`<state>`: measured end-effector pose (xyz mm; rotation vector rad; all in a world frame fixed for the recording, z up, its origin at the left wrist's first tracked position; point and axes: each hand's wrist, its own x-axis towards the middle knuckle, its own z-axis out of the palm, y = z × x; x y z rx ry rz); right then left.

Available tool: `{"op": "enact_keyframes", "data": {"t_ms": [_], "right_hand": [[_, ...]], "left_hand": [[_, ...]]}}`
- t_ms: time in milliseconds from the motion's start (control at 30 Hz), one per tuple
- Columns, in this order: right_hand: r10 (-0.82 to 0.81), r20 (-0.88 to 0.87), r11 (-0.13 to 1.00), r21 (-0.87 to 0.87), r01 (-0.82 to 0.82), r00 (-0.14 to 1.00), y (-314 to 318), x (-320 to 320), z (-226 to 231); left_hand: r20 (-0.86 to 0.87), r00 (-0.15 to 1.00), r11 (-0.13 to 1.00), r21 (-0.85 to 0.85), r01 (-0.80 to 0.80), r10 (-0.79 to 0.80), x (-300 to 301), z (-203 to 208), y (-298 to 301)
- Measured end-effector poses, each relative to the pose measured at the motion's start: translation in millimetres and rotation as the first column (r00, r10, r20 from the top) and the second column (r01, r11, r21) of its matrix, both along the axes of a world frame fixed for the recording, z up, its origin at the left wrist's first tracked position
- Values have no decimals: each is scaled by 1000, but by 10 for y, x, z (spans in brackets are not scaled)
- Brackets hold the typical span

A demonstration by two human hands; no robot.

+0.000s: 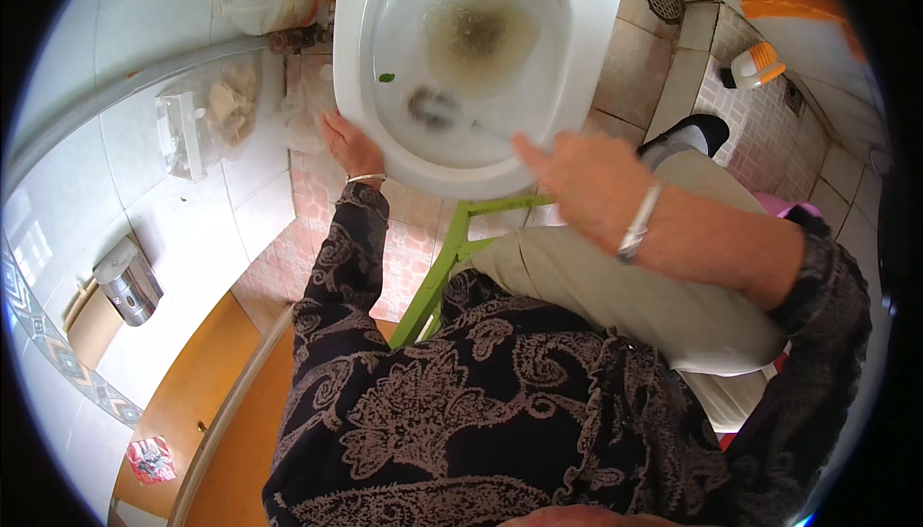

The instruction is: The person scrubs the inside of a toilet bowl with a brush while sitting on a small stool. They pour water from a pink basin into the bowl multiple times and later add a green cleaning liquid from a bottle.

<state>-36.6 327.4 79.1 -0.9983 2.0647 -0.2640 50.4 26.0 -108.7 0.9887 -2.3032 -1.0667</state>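
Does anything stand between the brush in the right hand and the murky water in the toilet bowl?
Nothing visible does. The blurred brush head is inside the toilet bowl, just short of the murky water; a green scrap lies to the left, out of line.

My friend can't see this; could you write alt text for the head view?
A person's right hand holds a brush in a white toilet bowl with murky brownish water; the left hand is at the bowl's outer left edge.

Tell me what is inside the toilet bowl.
The toilet bowl holds a blurred dark brush head, a small green scrap on its left, and cloudy brown water. Whatever lies beneath the murkiest water cannot be seen.
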Motion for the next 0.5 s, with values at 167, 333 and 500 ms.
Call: {"op": "enact_keyframes", "data": {"t_ms": [167,333,500], "right_hand": [[-60,-265,992,-122,28,962,-136,-303,-462],[-56,-325,983,146,109,944,286,-639,-529],[-86,-334,990,76,118,938,319,-393,-199]], "left_hand": [[8,999,999,-17,34,-34,-86,1,12],[73,997,998,-57,30,-26,-45,-42,-70],[80,997,995,-101,17,-9,-26,142,40]]}}
